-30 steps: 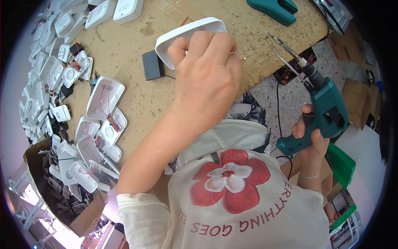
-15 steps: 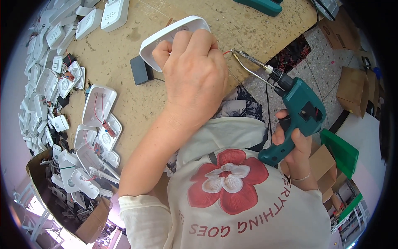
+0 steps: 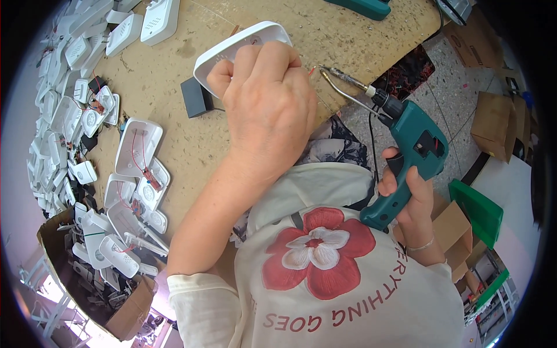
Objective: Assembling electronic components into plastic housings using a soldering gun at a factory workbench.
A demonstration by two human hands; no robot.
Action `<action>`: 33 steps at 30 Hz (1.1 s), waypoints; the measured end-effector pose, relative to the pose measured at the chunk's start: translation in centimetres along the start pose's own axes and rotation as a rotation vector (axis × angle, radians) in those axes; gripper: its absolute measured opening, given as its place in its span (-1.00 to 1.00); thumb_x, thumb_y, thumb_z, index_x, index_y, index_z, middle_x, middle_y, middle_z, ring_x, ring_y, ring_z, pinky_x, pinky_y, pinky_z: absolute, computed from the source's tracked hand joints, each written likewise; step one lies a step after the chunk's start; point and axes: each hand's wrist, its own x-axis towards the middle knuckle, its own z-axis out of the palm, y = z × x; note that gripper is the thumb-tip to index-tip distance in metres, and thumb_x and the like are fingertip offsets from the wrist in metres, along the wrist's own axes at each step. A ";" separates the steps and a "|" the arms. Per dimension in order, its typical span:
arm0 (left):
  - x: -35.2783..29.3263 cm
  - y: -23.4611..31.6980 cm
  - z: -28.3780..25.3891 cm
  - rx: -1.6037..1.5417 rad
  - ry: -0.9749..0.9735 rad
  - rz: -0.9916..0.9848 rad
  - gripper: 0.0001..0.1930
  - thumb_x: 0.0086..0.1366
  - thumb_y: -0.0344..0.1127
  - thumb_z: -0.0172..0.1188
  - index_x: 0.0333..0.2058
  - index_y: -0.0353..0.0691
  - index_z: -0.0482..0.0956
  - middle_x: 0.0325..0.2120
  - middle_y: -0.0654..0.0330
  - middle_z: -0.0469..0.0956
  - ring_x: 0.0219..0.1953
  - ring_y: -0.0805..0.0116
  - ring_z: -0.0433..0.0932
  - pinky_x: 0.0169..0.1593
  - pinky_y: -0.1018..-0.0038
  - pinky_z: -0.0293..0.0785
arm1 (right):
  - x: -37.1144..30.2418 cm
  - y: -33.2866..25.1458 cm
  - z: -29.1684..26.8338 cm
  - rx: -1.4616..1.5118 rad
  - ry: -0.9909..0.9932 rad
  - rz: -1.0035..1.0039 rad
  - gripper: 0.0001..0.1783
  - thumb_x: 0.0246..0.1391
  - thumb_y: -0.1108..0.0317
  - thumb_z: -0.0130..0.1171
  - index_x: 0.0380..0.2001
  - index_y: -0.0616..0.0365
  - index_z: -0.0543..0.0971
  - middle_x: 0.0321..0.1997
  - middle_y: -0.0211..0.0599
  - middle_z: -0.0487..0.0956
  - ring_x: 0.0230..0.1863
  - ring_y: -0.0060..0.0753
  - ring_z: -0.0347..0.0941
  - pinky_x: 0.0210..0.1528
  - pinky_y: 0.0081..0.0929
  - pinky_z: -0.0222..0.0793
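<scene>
My left hand (image 3: 270,110) is closed, fingers curled at the rim of a tilted white plastic casing (image 3: 212,61). Its fingertips are hidden under the knuckles. A short red wire end (image 3: 312,71) pokes out beyond that hand, close to the tip of a green soldering gun (image 3: 415,139). My right hand (image 3: 409,188) is wrapped around the gun's handle, index finger by the black trigger. A thin curved metal tube runs beside the iron to its tip. Beside the casing lies a black box (image 3: 196,97) with a dark cable.
Opened white casings with red wires (image 3: 139,148) lie to the left, beside a big heap of white casings (image 3: 52,122). A cardboard box (image 3: 125,310) full of parts stands lower left. Another green tool (image 3: 365,7) rests at the table's far edge. Cartons (image 3: 493,124) stand at right.
The soldering gun has shifted slightly left and up, and a small gap now shows between its tip and the red wire end. My left hand has hardly moved.
</scene>
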 end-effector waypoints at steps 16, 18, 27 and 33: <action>1.0 -1.0 -4.3 0.020 0.011 0.051 -0.81 -0.10 -0.39 0.29 -0.42 -0.06 0.58 -0.50 0.37 0.45 -0.43 0.39 0.40 -0.25 0.40 0.10 | 4.8 -9.2 -4.3 -0.050 0.060 -0.493 -0.42 0.19 0.16 0.05 0.16 0.28 0.23 0.02 -0.20 0.43 -0.43 -0.58 0.27 -0.39 -0.57 0.30; 1.0 -1.0 -4.3 0.025 0.013 0.038 -0.84 -0.06 -0.38 0.31 -0.43 -0.07 0.59 -0.44 0.36 0.47 -0.41 0.40 0.39 -0.22 0.39 0.10 | 6.7 -11.4 -5.7 -0.002 0.051 -0.546 -0.45 0.22 0.19 0.02 0.17 0.28 0.21 0.02 -0.19 0.42 -0.41 -0.58 0.27 -0.37 -0.58 0.31; 1.5 -1.1 -3.9 0.044 0.068 -0.006 -0.86 -0.08 -0.39 0.32 -0.46 -0.11 0.61 -0.28 0.23 0.50 -0.18 0.24 0.44 -0.04 0.31 0.09 | 12.0 -13.9 -8.8 0.202 0.057 -0.479 -0.52 0.18 0.28 0.07 0.09 0.28 0.29 -0.05 -0.10 0.45 -0.41 -0.50 0.35 -0.38 -0.51 0.37; 0.9 -2.4 -3.9 0.042 0.058 0.006 -0.86 -0.10 -0.43 0.31 -0.48 -0.14 0.58 -0.22 0.22 0.51 -0.17 0.24 0.45 -0.06 0.30 0.10 | 12.8 -13.3 -9.2 0.146 -0.012 -0.536 -0.50 0.19 0.27 0.06 0.12 0.27 0.26 -0.02 -0.06 0.45 -0.41 -0.49 0.33 -0.37 -0.51 0.37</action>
